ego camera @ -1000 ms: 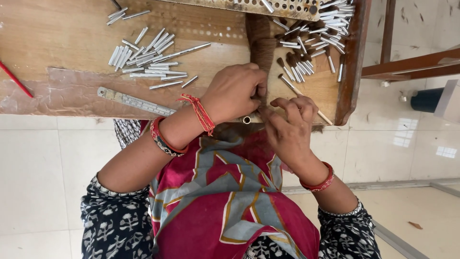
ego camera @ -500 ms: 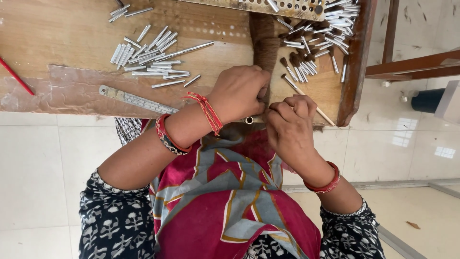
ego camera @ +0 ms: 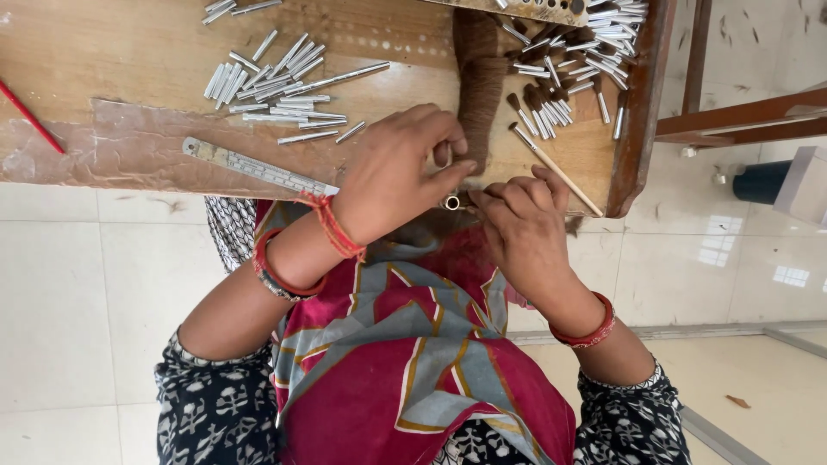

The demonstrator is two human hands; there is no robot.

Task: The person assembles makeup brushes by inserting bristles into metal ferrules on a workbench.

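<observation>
Here a small shiny metal tube (ego camera: 451, 202) sits end-on between both hands at the near edge of the tabletop (ego camera: 129, 52), its round open mouth facing the camera. The left hand (ego camera: 401, 172) curls its fingers down around the tube from the left, thumb and forefinger pinched on it. The right hand (ego camera: 521, 228) meets it from the right, fingertips bunched close against the tube; whether they grip the tube itself or something fine beside it cannot be told.

Just beyond the hands lies a brown hank (ego camera: 479, 77) of soft, fibrous hair, running from the far edge toward them. A thin pale stick (ego camera: 560, 172) lies slanted just right of the hands. Farther right is a heap of brushes (ego camera: 560, 86), short silvery tubes with dark tufts. To the left, a loose pile of bare tubes (ego camera: 276, 86), smooth and cylindrical, lies on the worn, grainy wood. A flat steel ruler (ego camera: 258, 168) lies near the edge, touching the left wrist. A red pencil (ego camera: 30, 116) lies at the far left.
</observation>
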